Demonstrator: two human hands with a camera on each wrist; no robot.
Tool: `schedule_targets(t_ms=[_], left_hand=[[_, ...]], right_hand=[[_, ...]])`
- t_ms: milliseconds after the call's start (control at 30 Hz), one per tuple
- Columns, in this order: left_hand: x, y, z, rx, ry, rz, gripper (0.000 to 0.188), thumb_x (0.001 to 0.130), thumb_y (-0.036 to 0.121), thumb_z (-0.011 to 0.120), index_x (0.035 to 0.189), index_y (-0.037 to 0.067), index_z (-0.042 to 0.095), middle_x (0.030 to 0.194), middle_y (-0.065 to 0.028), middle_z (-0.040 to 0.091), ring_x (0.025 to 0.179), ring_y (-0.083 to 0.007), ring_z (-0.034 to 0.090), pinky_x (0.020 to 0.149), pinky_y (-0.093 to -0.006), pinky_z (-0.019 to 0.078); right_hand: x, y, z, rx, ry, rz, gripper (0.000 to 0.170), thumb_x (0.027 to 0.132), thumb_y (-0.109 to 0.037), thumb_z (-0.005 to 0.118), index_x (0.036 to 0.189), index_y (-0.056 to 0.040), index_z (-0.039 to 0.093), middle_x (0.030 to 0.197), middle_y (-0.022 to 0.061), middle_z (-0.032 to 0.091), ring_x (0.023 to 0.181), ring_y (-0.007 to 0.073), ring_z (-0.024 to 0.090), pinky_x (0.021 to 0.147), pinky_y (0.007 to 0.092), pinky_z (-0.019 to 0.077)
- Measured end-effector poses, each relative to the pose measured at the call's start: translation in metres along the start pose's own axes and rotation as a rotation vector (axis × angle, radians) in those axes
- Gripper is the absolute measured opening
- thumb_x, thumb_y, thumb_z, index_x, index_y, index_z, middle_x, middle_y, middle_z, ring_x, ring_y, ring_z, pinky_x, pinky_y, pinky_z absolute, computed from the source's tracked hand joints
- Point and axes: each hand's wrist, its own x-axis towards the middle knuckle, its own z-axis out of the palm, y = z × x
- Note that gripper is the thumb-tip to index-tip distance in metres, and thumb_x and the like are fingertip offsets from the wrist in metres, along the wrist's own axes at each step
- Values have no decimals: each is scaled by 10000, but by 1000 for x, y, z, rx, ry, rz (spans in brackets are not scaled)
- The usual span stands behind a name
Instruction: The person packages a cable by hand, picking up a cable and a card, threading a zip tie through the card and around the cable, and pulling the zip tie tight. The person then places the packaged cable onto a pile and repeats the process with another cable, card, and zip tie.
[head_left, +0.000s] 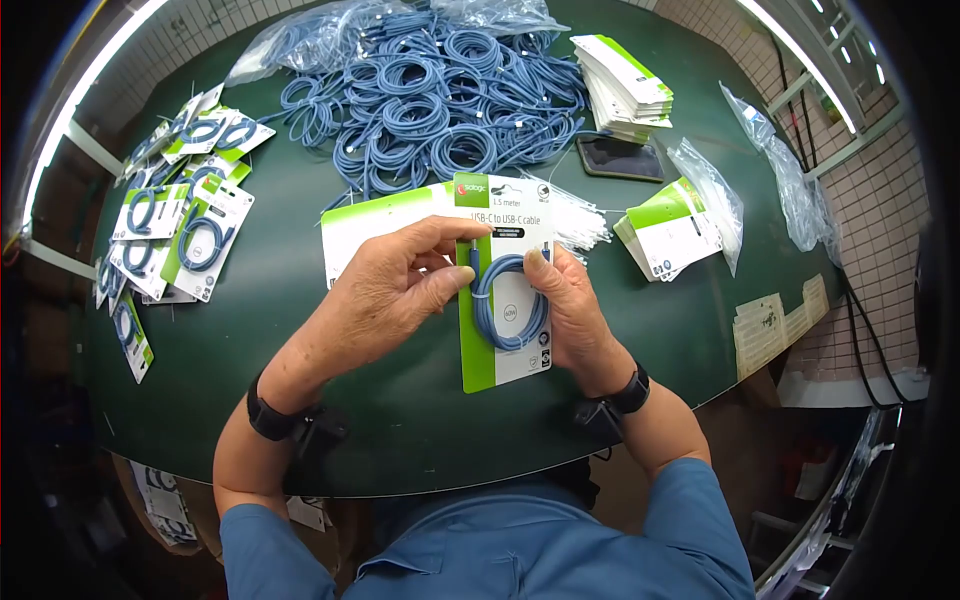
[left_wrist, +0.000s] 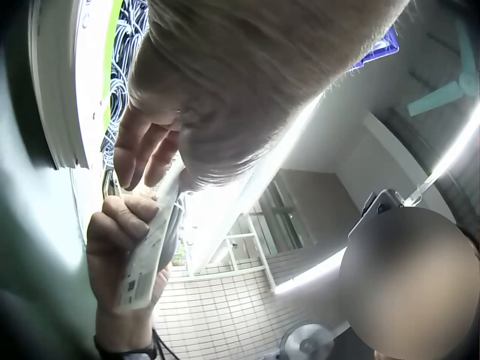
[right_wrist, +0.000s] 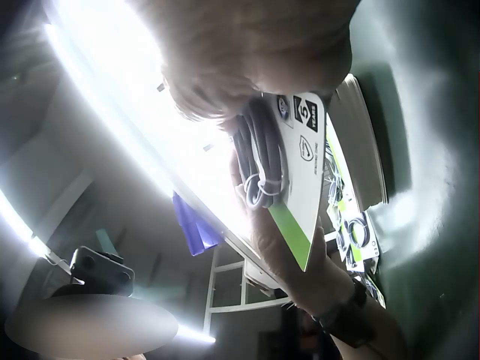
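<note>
A green-and-white backing card (head_left: 532, 372) printed "USB-C to USB-C cable" is held upright over the table. Against its front lies a coiled blue USB-C cable (head_left: 487, 318), bound with a pale tie. My right hand (head_left: 580, 315) grips the card's right edge, thumb on the front beside a cable end. At the upper left, my left hand (head_left: 385, 280) has its thumb and forefinger at the cable's other end, the forefinger reaching across the card. In the right wrist view, the looped cable (right_wrist: 259, 154) and its tie show close up against the card.
Coiled blue cables (head_left: 420, 100) pile at the back. Carded cables (head_left: 205, 235) heap on the left. A card stack (head_left: 370, 215) lies behind my hands, white ties (head_left: 585, 230) beside it. Farther right are a phone (head_left: 620, 158), more card stacks (head_left: 625, 90) and plastic bags (head_left: 790, 190).
</note>
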Motion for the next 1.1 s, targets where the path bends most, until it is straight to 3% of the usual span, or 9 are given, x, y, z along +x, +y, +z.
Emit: schedule_targets(t_ms=[167, 267, 400, 567, 700, 800, 933, 1067, 1100], left_hand=[[7, 1, -12, 95, -105, -88, 278, 1015, 72, 667, 1280, 3, 617, 951, -12, 656, 805, -56, 635, 704, -215, 550], [10, 1, -19, -56, -201, -174, 118, 1007, 77, 684, 1086, 7, 631, 771, 2, 640, 685, -54, 628, 643, -217, 539], [13, 0, -25, 117, -232, -188, 126, 988, 94, 712, 1006, 10, 621, 687, -35, 643, 617, -97, 637, 567, -260, 502], [11, -9, -26, 106, -217, -183, 143, 978, 103, 727, 1006, 17, 616, 652, -38, 638, 592, -117, 644, 562, -266, 505], [7, -24, -18, 143, -140, -67, 198, 1002, 91, 703, 1161, -1, 628, 797, -45, 669, 749, -101, 685, 626, -236, 552], [3, -24, 6, -60, 194, 53, 409, 1001, 74, 694, 1389, 15, 580, 1041, -103, 676, 956, -130, 679, 732, -247, 575], [-5, -24, 19, 224, 27, 90, 634, 1002, 63, 690, 1572, 42, 415, 1254, -136, 621, 1093, -154, 633, 837, -268, 575], [1, -43, 46, -221, 289, 111, 579, 984, 17, 694, 1523, 21, 482, 1127, -101, 695, 944, -139, 669, 812, -270, 574], [2, -43, 47, -215, 277, 115, 579, 984, 17, 694, 1523, 21, 482, 1127, -101, 695, 944, -139, 669, 812, -270, 574]], right_hand=[[-1, 0, -3, -16, -15, 84, 588, 1038, -396, 656, 1446, -10, 483, 1263, 100, 673, 1082, 160, 700, 914, 315, 606], [0, 2, -8, -43, -20, 119, 590, 1035, -398, 660, 1443, -8, 486, 1270, 105, 672, 1085, 159, 699, 921, 314, 602], [1, 5, -9, -116, -16, 133, 578, 1036, -381, 662, 1437, -3, 488, 1283, 117, 671, 1087, 163, 700, 927, 318, 601], [2, 8, -10, -205, 5, 79, 550, 1040, -348, 664, 1428, 3, 494, 1301, 136, 671, 1093, 171, 701, 930, 324, 600], [2, 7, -14, -220, 21, 52, 539, 1039, -329, 669, 1426, 6, 498, 1304, 141, 672, 1104, 175, 696, 937, 326, 597], [4, 10, -17, -218, 59, 29, 531, 1043, -326, 664, 1422, 8, 502, 1296, 138, 673, 1107, 173, 694, 943, 328, 595], [2, 12, -14, -180, 120, -10, 517, 1050, -321, 655, 1416, 11, 504, 1285, 132, 675, 1109, 170, 690, 954, 328, 590], [2, 13, -17, -168, 134, -47, 505, 1056, -320, 646, 1410, 11, 505, 1277, 128, 675, 1112, 168, 686, 958, 327, 587], [2, 13, -18, -172, 134, -54, 501, 1058, -321, 643, 1407, 11, 506, 1274, 127, 674, 1113, 167, 685, 958, 326, 587]])
